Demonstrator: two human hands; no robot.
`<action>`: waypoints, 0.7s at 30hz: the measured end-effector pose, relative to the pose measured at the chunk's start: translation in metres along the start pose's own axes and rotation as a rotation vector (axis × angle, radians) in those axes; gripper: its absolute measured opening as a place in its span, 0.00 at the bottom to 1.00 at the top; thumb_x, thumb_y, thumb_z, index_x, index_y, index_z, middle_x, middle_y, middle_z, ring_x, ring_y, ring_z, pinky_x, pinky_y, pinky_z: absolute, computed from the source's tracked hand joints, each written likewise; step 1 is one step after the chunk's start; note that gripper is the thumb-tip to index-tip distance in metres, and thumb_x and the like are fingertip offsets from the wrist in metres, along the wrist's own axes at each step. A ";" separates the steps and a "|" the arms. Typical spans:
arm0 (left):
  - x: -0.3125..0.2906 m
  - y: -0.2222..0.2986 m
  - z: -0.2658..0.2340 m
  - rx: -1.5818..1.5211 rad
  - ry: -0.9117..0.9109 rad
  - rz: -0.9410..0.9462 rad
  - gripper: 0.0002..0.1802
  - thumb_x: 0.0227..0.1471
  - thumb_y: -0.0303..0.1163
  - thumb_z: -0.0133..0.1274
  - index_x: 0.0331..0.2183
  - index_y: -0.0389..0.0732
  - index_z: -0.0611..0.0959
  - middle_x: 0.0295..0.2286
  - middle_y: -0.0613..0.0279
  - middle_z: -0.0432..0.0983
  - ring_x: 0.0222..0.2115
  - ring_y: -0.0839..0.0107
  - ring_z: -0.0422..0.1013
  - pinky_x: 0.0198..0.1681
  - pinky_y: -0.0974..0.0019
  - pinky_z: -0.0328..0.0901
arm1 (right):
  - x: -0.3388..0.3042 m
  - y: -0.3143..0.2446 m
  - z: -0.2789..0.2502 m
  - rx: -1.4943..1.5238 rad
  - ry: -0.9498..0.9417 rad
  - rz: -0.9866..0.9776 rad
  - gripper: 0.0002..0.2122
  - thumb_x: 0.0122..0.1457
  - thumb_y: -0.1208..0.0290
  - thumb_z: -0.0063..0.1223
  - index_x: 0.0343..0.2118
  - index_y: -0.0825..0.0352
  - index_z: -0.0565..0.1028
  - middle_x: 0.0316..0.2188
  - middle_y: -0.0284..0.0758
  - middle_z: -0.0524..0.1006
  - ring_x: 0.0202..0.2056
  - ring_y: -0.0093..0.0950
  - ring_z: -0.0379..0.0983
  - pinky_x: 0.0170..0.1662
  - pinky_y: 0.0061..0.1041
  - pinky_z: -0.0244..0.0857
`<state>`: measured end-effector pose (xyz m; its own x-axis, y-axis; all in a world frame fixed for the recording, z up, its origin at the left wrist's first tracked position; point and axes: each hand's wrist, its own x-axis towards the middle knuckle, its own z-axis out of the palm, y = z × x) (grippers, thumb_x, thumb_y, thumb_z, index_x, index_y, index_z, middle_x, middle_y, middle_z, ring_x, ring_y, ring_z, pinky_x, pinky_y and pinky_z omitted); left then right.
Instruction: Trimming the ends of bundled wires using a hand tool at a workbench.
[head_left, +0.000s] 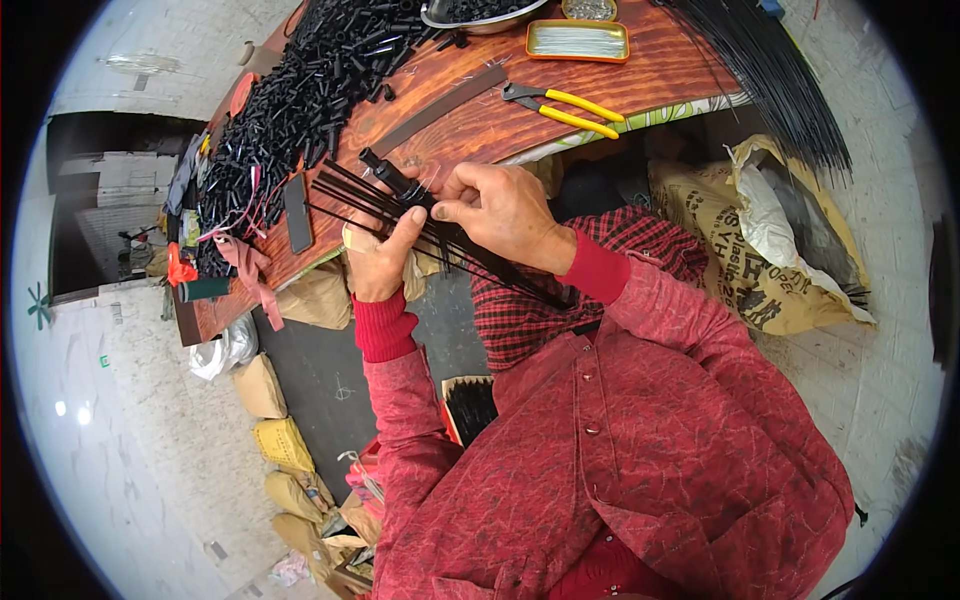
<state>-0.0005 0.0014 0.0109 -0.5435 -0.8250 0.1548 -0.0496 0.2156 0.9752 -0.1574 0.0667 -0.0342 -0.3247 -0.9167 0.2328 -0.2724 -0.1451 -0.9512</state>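
Observation:
Both hands meet over the near edge of the wooden table, on what looks like an umbrella frame: several thin black ribs (345, 194) gathered around a black plastic hub (398, 181). My left hand (377, 262) is wrapped round the ribs from below, its thumb pressed up beside the hub. With fingers curled, my right hand (508, 213) pinches at the hub's right side; what lies between its fingertips is too small to make out. The ribs' other ends run down to the right, across the checked cloth on my lap.
Yellow-handled cutting pliers (565, 107) lie near the table edge, below a tray (578, 41) of thin metal wires. Small black plastic parts (290, 125) are heaped at the left. A dark strip (440, 108) lies mid-table. Long black rods (770, 80) overhang the right, above a sack (700, 215).

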 end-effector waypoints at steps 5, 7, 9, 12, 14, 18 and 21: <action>-0.004 0.005 0.010 -0.017 0.058 -0.058 0.22 0.48 0.21 0.60 0.47 0.31 0.77 0.37 0.57 0.78 0.37 0.71 0.74 0.43 0.70 0.69 | -0.005 0.001 0.000 -0.036 0.044 -0.135 0.09 0.48 0.65 0.63 0.24 0.64 0.76 0.21 0.37 0.77 0.26 0.36 0.76 0.29 0.34 0.66; -0.005 0.004 0.008 -0.042 0.056 -0.056 0.22 0.47 0.21 0.61 0.47 0.31 0.77 0.37 0.56 0.79 0.36 0.71 0.75 0.42 0.70 0.69 | -0.007 0.000 -0.005 -0.008 0.046 -0.189 0.09 0.48 0.66 0.63 0.24 0.65 0.76 0.20 0.37 0.77 0.26 0.36 0.76 0.29 0.33 0.66; -0.007 0.000 0.002 -0.133 -0.020 -0.086 0.24 0.45 0.19 0.61 0.47 0.31 0.77 0.36 0.55 0.79 0.35 0.70 0.76 0.42 0.69 0.70 | -0.007 0.001 -0.011 0.126 -0.084 -0.126 0.09 0.47 0.66 0.64 0.25 0.65 0.78 0.20 0.37 0.77 0.26 0.33 0.76 0.30 0.31 0.67; -0.005 -0.002 0.001 -0.173 -0.025 -0.105 0.25 0.43 0.18 0.60 0.47 0.30 0.77 0.35 0.54 0.80 0.35 0.68 0.76 0.42 0.67 0.71 | -0.002 0.016 -0.006 0.314 -0.192 -0.010 0.09 0.47 0.66 0.65 0.26 0.66 0.79 0.21 0.37 0.78 0.26 0.30 0.76 0.31 0.29 0.67; -0.005 -0.004 -0.001 -0.184 -0.031 -0.118 0.25 0.43 0.17 0.60 0.47 0.30 0.77 0.35 0.54 0.80 0.36 0.67 0.76 0.42 0.66 0.71 | -0.001 0.016 -0.011 0.315 -0.247 0.084 0.09 0.47 0.66 0.65 0.26 0.66 0.79 0.22 0.37 0.78 0.26 0.29 0.76 0.31 0.28 0.67; -0.005 -0.004 0.001 -0.206 -0.030 -0.085 0.25 0.43 0.17 0.60 0.47 0.29 0.76 0.35 0.54 0.79 0.36 0.65 0.77 0.42 0.66 0.72 | -0.003 0.013 -0.012 0.293 -0.257 0.079 0.10 0.49 0.65 0.64 0.26 0.67 0.79 0.21 0.38 0.78 0.25 0.30 0.76 0.30 0.29 0.66; -0.004 -0.007 0.002 -0.213 -0.017 -0.093 0.26 0.43 0.16 0.60 0.47 0.29 0.76 0.35 0.53 0.79 0.35 0.65 0.77 0.42 0.65 0.72 | -0.009 0.013 -0.009 0.241 -0.125 -0.033 0.11 0.50 0.64 0.63 0.26 0.67 0.78 0.21 0.38 0.78 0.25 0.32 0.76 0.30 0.30 0.66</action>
<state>0.0000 0.0041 0.0034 -0.5593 -0.8266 0.0619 0.0766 0.0228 0.9968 -0.1663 0.0763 -0.0465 -0.2008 -0.9467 0.2518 -0.0531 -0.2462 -0.9678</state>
